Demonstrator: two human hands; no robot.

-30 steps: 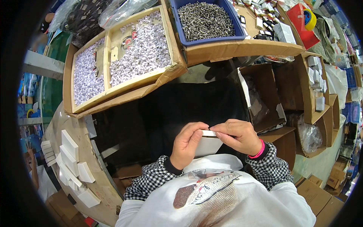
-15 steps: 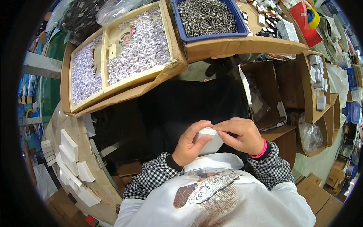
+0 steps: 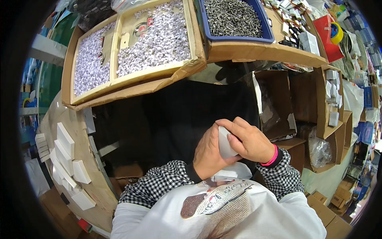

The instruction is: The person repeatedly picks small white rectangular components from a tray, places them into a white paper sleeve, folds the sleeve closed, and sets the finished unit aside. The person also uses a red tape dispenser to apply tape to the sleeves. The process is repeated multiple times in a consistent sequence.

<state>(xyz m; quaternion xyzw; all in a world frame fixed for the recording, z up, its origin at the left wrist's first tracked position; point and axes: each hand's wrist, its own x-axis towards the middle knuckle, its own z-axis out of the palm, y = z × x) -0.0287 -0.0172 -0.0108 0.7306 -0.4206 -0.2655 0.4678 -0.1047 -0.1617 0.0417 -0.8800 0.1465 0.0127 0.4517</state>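
A small white box (image 3: 226, 144) is held between my two hands, just in front of my body. My left hand (image 3: 209, 153) wraps its left side and underside, fingers closed against it. My right hand (image 3: 250, 140) grips the box from the right, fingers folded over its top edge. A pink band circles my right wrist. Much of the box is covered by my fingers, so I cannot make out whether its flap is shut. Below my hands, a white sheet-like piece (image 3: 234, 171) lies against my shirt.
Several white boxes (image 3: 63, 157) lie on the board at left. Ahead stands a divided wooden tray (image 3: 113, 49) of small whitish pieces, beside a blue bin (image 3: 238, 39) of small metal cylinders. Open cardboard boxes (image 3: 306, 89) stand at right, near a red box with yellow tape (image 3: 337, 34).
The box has turned more upright in my hands. Both hands have closed further around it, moving off its top edge. The view has shifted slightly.
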